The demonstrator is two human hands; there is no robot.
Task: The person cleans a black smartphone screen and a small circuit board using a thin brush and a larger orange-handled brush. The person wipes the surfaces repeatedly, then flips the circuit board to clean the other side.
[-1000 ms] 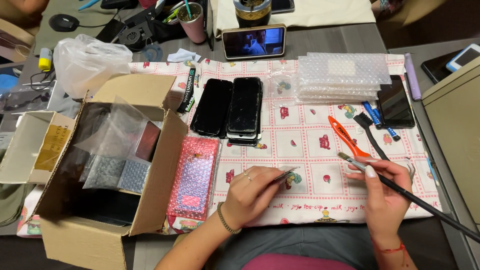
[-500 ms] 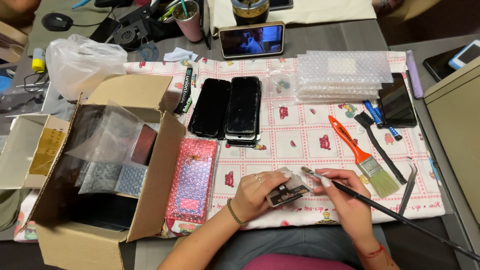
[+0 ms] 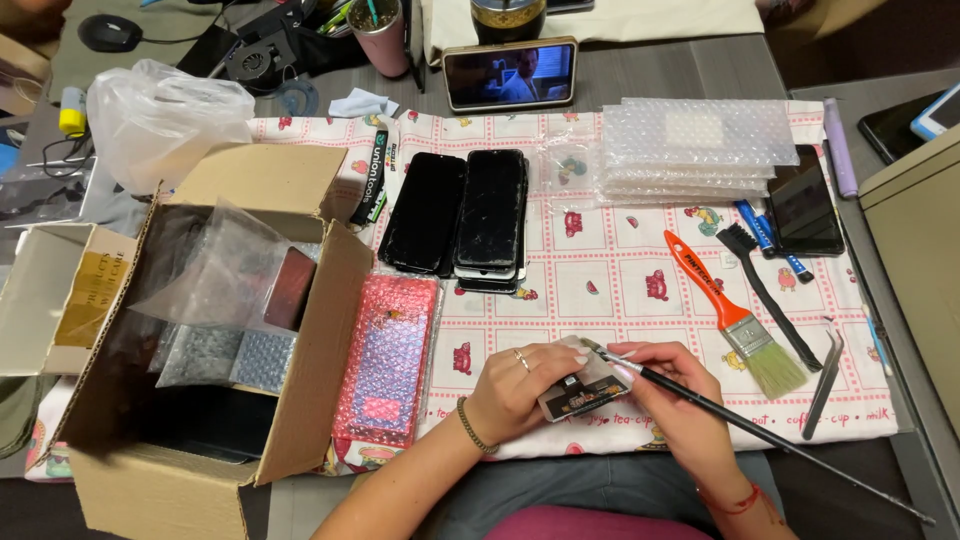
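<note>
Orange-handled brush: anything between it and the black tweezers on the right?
Yes. In the head view, a slim black brush lies between the orange-handled paintbrush and the tweezers, on the patterned cloth.

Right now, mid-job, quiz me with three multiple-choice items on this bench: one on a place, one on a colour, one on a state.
1. Where does the pink bubble-wrap pouch lie?
A. beside the open cardboard box
B. inside that box
C. on the bubble-wrap stack

2. What colour is the flat paintbrush handle?
A. blue
B. orange
C. black

3. What does the left hand hold?
A. nothing
B. the tweezers
C. a small phone part

Answers: 1 A, the pouch lies on the cloth against the box's right wall. 2 B, orange handle, pale bristles. 3 C, the fingers grip the part while the right hand puts a thin brush to it.
</note>
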